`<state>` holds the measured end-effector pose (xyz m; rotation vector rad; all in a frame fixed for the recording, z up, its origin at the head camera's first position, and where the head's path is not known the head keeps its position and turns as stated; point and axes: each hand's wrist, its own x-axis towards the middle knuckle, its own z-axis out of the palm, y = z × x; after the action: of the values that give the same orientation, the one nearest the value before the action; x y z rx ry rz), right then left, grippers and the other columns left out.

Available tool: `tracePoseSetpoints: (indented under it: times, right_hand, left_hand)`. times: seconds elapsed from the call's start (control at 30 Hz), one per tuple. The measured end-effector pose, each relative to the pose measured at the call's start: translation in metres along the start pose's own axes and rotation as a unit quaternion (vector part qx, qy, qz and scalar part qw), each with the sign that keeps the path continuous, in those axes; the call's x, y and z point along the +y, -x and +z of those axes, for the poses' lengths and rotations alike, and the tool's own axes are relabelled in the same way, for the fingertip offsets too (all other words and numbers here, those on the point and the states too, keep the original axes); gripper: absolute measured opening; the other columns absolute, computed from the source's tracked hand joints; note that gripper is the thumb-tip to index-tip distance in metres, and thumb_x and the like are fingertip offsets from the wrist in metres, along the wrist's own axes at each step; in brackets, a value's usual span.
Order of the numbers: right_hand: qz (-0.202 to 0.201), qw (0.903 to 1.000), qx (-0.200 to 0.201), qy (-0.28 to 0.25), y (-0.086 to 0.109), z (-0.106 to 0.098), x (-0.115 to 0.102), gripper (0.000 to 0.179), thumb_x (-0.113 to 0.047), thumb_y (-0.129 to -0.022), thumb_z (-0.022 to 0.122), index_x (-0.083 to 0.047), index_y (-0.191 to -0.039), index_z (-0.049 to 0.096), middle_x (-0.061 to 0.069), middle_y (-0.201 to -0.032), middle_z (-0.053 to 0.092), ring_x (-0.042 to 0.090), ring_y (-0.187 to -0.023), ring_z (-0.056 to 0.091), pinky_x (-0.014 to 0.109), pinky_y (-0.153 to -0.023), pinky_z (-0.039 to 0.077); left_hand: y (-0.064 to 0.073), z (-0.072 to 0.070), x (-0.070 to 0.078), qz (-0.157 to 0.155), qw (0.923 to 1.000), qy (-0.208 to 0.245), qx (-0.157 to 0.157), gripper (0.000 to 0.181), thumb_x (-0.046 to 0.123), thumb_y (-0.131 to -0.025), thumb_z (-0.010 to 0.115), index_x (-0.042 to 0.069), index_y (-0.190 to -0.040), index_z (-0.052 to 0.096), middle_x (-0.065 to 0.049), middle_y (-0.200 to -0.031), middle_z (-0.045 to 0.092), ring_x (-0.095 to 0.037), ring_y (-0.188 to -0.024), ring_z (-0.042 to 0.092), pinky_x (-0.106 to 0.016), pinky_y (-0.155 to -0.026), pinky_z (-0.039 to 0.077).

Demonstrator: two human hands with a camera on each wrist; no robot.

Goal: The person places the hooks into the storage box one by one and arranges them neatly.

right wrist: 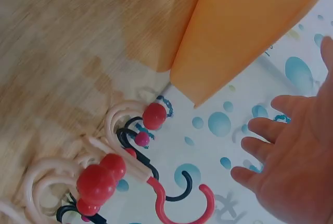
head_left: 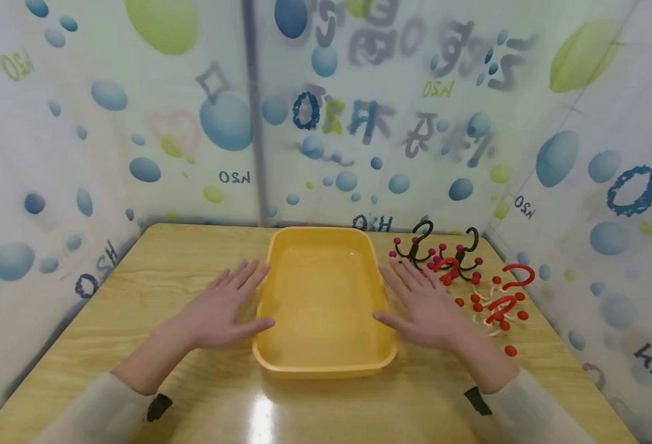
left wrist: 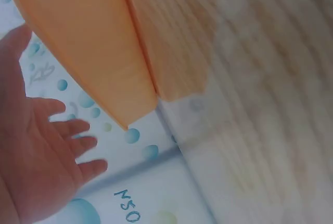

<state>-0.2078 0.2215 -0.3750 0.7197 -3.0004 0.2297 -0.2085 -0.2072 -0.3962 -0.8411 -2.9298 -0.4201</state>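
Note:
A yellow rectangular plastic tray (head_left: 326, 302) stands on the wooden table between the two hands. At its left side, the left hand (head_left: 223, 311) is held palm down with fingers extended, the thumb overlapping the rim in the head view. The right hand (head_left: 428, 308) mirrors it on the right, fingers spread, thumb over the right rim. In the left wrist view, the left thumb (left wrist: 21, 41) is right at the tray's edge (left wrist: 78, 41). Beyond the right hand lie multi-armed hooks: black ones (head_left: 414, 251) with magenta balls, and cream-armed ones with red hooks (head_left: 502, 306) and red balls.
The wooden table (head_left: 193, 382) is enclosed by white curtain-like walls (head_left: 326, 185) printed with blue and green drops. The hooks lie close together along the table's right side, some near the right fingertips in the head view. A light reflection shows at the table's front.

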Motion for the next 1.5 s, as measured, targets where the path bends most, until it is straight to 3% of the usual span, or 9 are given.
tracePoseSetpoints:
  times: [0.17,0.43,0.7,0.83,0.97,1.07,1.17,1.3,1.5]
  right_hand:
    - [-0.006,0.9993,0.032,-0.015,0.007,-0.009,0.004,0.084,-0.068,-0.109,0.051,-0.018,-0.175,0.031,0.014,-0.182,0.03,0.042,-0.168,0.026,0.072,-0.133,0.02]
    - [0.009,0.998,0.053,-0.031,0.021,-0.032,0.011,0.078,-0.062,-0.111,0.052,-0.02,-0.174,0.034,0.014,-0.177,0.039,0.045,-0.16,0.041,0.074,-0.128,0.031]
    - [0.034,0.9955,0.067,-0.057,0.041,-0.063,0.024,0.073,-0.057,-0.112,0.055,-0.02,-0.173,0.036,0.019,-0.173,0.044,0.051,-0.155,0.043,0.078,-0.119,0.039]
    - [0.036,0.9902,0.109,-0.081,0.051,-0.076,0.041,0.062,-0.044,-0.114,0.06,-0.012,-0.165,0.048,0.023,-0.162,0.055,0.051,-0.144,0.055,0.077,-0.109,0.049]
    - [0.043,0.9843,0.146,-0.09,0.061,-0.082,0.068,0.047,-0.033,-0.113,0.063,-0.01,-0.154,0.061,0.021,-0.144,0.068,0.041,-0.116,0.07,0.054,-0.089,0.063]
    - [0.068,0.9822,0.144,-0.1,0.069,-0.084,0.091,0.04,-0.031,-0.114,0.063,-0.009,-0.147,0.068,0.019,-0.134,0.073,0.03,-0.103,0.072,0.032,-0.074,0.059]
    - [0.097,0.9814,0.128,-0.105,0.079,-0.082,0.113,0.036,-0.03,-0.114,0.062,-0.009,-0.141,0.071,0.018,-0.127,0.075,0.015,-0.093,0.068,0.023,-0.066,0.055]
    - [0.116,0.9823,0.101,-0.107,0.092,-0.077,0.136,0.035,-0.03,-0.113,0.064,-0.007,-0.138,0.073,0.018,-0.125,0.074,0.003,-0.078,0.055,0.025,-0.061,0.048]
    - [0.147,0.9797,0.035,-0.132,0.106,-0.068,0.155,0.042,-0.037,-0.114,0.062,-0.01,-0.145,0.07,0.01,-0.114,0.075,0.006,-0.076,0.058,0.029,-0.059,0.047]
  left_hand:
    - [-0.001,0.001,-0.01,-0.012,0.996,0.08,-0.038,0.096,0.072,-0.107,0.055,0.016,-0.177,0.022,-0.021,-0.177,0.036,-0.049,-0.156,0.046,-0.069,-0.125,0.039]
    - [-0.001,0.008,-0.025,-0.019,0.9758,0.195,-0.096,0.093,0.061,-0.109,0.06,0.016,-0.177,0.017,-0.018,-0.179,0.033,-0.042,-0.159,0.045,-0.067,-0.128,0.036]
    - [0.002,0.011,-0.032,-0.014,0.9695,0.219,-0.108,0.094,0.054,-0.109,0.063,0.022,-0.179,0.009,-0.02,-0.167,0.053,-0.043,-0.157,0.048,-0.073,-0.125,0.034]
    - [0.002,0.012,-0.035,-0.017,0.9662,0.228,-0.119,0.092,0.052,-0.11,0.063,0.025,-0.178,0.008,-0.021,-0.164,0.056,-0.047,-0.157,0.046,-0.075,-0.125,0.033]
    - [0.001,0.011,-0.036,-0.018,0.9632,0.236,-0.127,0.093,0.051,-0.11,0.063,0.025,-0.178,0.006,-0.022,-0.164,0.055,-0.049,-0.158,0.044,-0.076,-0.125,0.031]
    - [0.001,0.011,-0.036,-0.021,0.9603,0.244,-0.134,0.093,0.051,-0.11,0.063,0.025,-0.178,0.006,-0.023,-0.164,0.054,-0.05,-0.158,0.043,-0.076,-0.126,0.031]
    - [0.001,0.01,-0.035,-0.027,0.9584,0.247,-0.14,0.093,0.052,-0.109,0.063,0.027,-0.178,0.005,-0.024,-0.164,0.054,-0.05,-0.157,0.043,-0.076,-0.125,0.031]
    - [0.001,0.01,-0.035,-0.031,0.9575,0.247,-0.145,0.093,0.054,-0.109,0.063,0.028,-0.177,0.005,-0.023,-0.164,0.054,-0.05,-0.157,0.044,-0.077,-0.124,0.032]
    - [0.002,0.011,-0.035,-0.034,0.9592,0.24,-0.145,0.094,0.054,-0.109,0.063,0.028,-0.177,0.005,-0.022,-0.163,0.055,-0.05,-0.156,0.046,-0.076,-0.124,0.033]
